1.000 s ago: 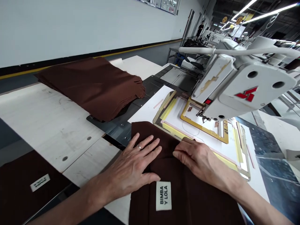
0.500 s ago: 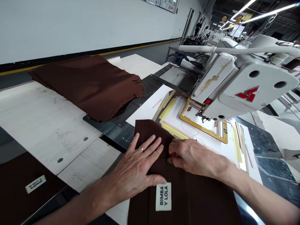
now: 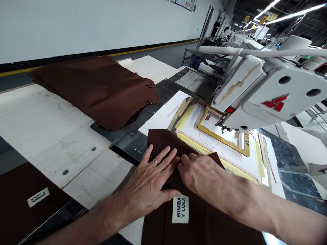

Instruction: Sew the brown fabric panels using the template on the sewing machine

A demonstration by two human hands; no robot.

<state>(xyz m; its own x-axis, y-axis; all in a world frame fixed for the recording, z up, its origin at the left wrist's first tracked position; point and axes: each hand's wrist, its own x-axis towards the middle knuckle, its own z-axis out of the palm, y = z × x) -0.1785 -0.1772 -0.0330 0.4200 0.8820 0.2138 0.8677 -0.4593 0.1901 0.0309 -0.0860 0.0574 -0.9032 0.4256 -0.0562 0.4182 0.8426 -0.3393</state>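
Dark brown fabric (image 3: 160, 137) lies at the machine's near side, under both hands. My left hand (image 3: 150, 180) rests flat on it with fingers spread, a ring on one finger. Close beside its fingertips, my right hand (image 3: 196, 170) is closed on the fabric; its fingertips are partly hidden. Below my left thumb, a pale label (image 3: 180, 209) reading "BIMBA Y LOLA" lies on the fabric. A fabric corner stands out beyond my right wrist, near the yellow-edged template (image 3: 217, 149).
A white sewing machine head (image 3: 270, 92) stands at the right above a yellow frame (image 3: 222, 137). Stacked brown fabric (image 3: 97, 92) lies at the back left. Another labelled brown piece (image 3: 15, 200) is at lower left. A person (image 3: 216, 27) stands far behind.
My right hand has moved slightly left with its knuckles turned over, and a fabric corner now shows beyond it. My left hand stays nearly in place. The view has shifted slightly.
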